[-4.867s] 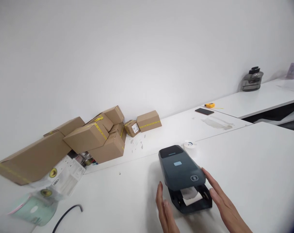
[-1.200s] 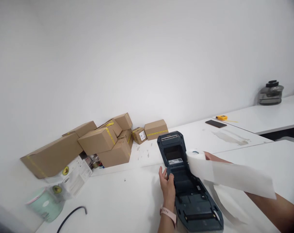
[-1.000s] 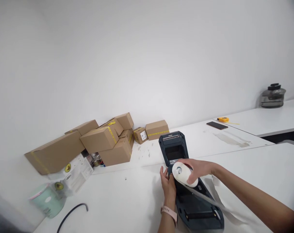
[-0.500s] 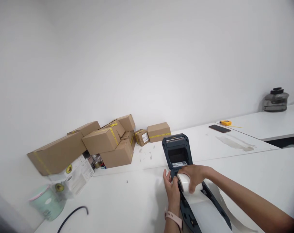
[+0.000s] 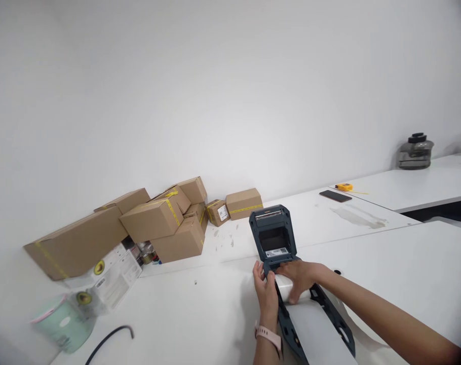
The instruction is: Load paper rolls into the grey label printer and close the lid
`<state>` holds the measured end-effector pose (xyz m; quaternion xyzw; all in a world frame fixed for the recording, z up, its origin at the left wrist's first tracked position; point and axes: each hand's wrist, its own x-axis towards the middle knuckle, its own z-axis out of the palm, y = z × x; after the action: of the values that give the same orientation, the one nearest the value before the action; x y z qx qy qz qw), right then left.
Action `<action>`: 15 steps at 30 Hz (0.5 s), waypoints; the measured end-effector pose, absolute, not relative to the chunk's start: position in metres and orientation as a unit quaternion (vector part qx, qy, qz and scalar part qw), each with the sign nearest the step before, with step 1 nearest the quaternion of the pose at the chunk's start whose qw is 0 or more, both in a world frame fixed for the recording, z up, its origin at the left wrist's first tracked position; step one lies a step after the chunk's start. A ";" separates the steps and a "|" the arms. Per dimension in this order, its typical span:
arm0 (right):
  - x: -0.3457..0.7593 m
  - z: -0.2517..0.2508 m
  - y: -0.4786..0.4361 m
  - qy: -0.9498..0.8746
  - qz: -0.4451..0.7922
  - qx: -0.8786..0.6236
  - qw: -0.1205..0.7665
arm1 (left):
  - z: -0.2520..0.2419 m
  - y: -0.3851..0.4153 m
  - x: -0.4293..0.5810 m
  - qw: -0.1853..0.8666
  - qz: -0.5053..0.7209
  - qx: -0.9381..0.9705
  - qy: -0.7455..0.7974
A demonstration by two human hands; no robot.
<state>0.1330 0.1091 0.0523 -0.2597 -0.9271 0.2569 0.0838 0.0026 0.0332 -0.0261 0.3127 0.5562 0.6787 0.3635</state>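
A dark label printer (image 5: pixel 274 220) lies on the white table with its lid raised; a printed sticker shows inside the lid. My left hand (image 5: pixel 267 296), with a pink watch band at the wrist, is wrapped round the printer's left edge, thumb at the roll's end. Over the white label roll (image 5: pixel 283 288) in the printer's bay, my right hand (image 5: pixel 299 276) is closed, thumb on the near side and fingers over the top. A wide white paper strip (image 5: pixel 317 332) runs from the roll toward me across the printer's open body. The roll's right end is hidden by my right hand.
Stacked cardboard boxes (image 5: pixel 154 220) stand against the wall at left, with a mint-green bin (image 5: pixel 65 324) and a black cable (image 5: pixel 109 337) nearer me. A phone (image 5: pixel 336 196), yellow tape measure (image 5: pixel 344 187) and grey jug (image 5: pixel 415 152) lie back right.
My view has turned slightly right, so everything sits further left. My right hand lies flatter over the roll, and less of the roll's left end shows. My left hand stays at the printer's edge.
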 end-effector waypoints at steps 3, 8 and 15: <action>0.148 0.077 0.105 -0.909 0.311 -0.222 0.168 | -0.026 0.034 0.002 0.360 0.672 0.313 0.567; 0.160 0.127 0.122 -0.785 0.263 -0.299 0.474 | -0.024 0.033 0.002 0.357 0.664 0.317 0.575; 0.131 0.146 0.163 -0.729 0.307 -0.329 0.516 | -0.021 0.030 0.002 0.361 0.661 0.307 0.582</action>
<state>0.1315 0.1630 0.1460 -0.3289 -0.7290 0.3070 0.5159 0.0015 0.0299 -0.0210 0.3071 0.5819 0.6611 0.3605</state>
